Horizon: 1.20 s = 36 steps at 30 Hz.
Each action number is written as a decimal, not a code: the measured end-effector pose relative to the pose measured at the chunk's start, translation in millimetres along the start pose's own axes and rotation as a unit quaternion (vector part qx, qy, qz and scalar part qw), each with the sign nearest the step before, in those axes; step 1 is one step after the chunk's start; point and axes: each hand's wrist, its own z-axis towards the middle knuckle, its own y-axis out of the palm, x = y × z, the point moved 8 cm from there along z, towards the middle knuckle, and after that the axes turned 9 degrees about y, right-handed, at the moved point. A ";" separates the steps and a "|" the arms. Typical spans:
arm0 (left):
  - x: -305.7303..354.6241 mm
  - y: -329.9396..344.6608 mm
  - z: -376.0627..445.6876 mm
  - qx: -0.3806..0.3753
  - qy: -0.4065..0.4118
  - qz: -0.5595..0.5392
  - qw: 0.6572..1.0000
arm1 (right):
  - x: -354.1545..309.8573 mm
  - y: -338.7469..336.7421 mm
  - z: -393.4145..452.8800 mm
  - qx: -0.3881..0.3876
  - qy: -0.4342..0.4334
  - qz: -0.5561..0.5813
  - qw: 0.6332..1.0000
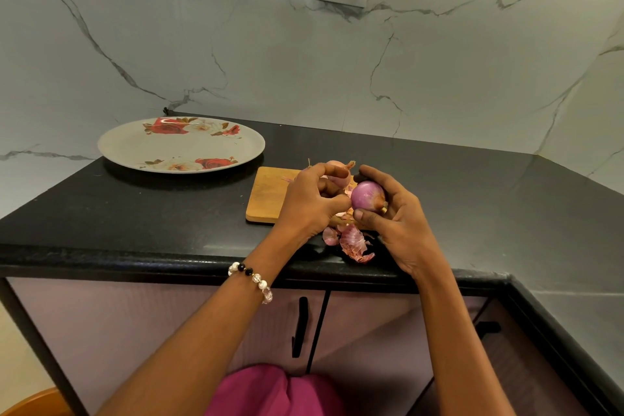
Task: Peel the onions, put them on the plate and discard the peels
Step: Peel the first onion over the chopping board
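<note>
Purple glossy onion [367,195] gripped by R hand [395,223], L hand [312,203] pinching its skin.

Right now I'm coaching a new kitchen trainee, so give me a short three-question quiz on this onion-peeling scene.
1. True or false: the flowered plate already holds a peeled onion.
2. Which of the hands holds the purple onion? A) left hand B) right hand C) neither
3. Fill in: the loose peels lie on the black counter by the near edge of the wooden ____.

Key
1. False; nothing lies on the plate.
2. B; the left hand pinches at its skin.
3. Board; a second, unpeeled onion sits at its far edge.
</note>
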 end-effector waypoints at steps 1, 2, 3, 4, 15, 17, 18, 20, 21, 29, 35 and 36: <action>-0.9 0.0 -0.2 0.000 -0.005 -0.009 1.000 | -0.3 -0.4 -0.2 0.002 0.001 0.005 1.000; -1.7 0.0 0.0 0.000 -0.009 -0.015 1.000 | -0.8 -0.9 -0.5 0.005 0.002 0.008 1.000; -2.2 -0.1 0.3 -0.002 -0.010 -0.015 1.000 | -1.0 -1.8 -0.7 0.010 0.003 0.009 1.000; -2.4 -0.2 0.5 -0.003 -0.009 -0.014 1.000 | -1.0 -2.6 -0.7 0.015 0.004 0.008 1.000; -2.3 -1.8 -0.1 0.007 -0.004 0.012 1.000 | -2.5 -2.2 -0.5 0.023 0.000 -0.011 1.000; -1.5 -1.6 0.0 0.006 -0.001 0.018 1.000 | -3.8 -1.0 -1.3 0.018 -0.001 -0.009 1.000; -1.3 -1.6 0.1 0.005 0.002 0.022 1.000 | -4.2 -0.3 -1.8 0.017 -0.002 -0.011 1.000; -0.8 -1.5 0.4 0.005 0.006 0.028 1.000 | -4.5 0.0 -2.2 0.016 -0.005 -0.016 1.000; -0.3 -1.5 0.3 0.006 0.008 0.030 1.000 | -4.1 0.0 -2.1 0.016 -0.005 -0.017 1.000; 2.6 -2.0 -0.9 0.010 0.012 0.011 1.000 | -4.1 -0.5 -2.2 0.017 -0.001 -0.006 1.000; -0.2 -3.8 -0.4 0.020 0.000 0.009 1.000 | -3.5 -5.0 -2.6 0.030 0.002 0.019 0.999; -0.8 -4.1 -0.1 0.023 -0.001 0.004 1.000 | -3.3 -5.4 -2.7 0.030 0.003 0.022 0.999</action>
